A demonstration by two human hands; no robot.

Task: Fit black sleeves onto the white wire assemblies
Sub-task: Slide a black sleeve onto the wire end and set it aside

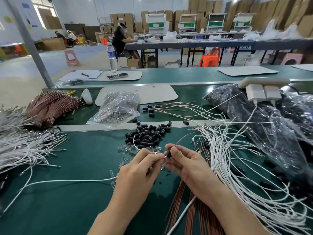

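Both hands meet above the green bench. My right hand (182,162) pinches a small black sleeve (168,152) between thumb and forefinger; a thin brown wire (184,137) rises from it. My left hand (140,168) pinches the metal tip of a white wire (135,144) right against the sleeve, with a small clear bulb (163,165) hanging just below the fingertips. A heap of loose black sleeves (149,134) lies just beyond the hands. White wire assemblies (237,158) fan out at the right.
More white wires (22,146) lie at the left, with brown wire bundles (50,106) behind. Clear bulbs (128,148) are scattered near the sleeves. Plastic bags (116,109) and black bags (254,116) sit behind a metal rail (101,128). Brown wires (194,209) lie under my right forearm.
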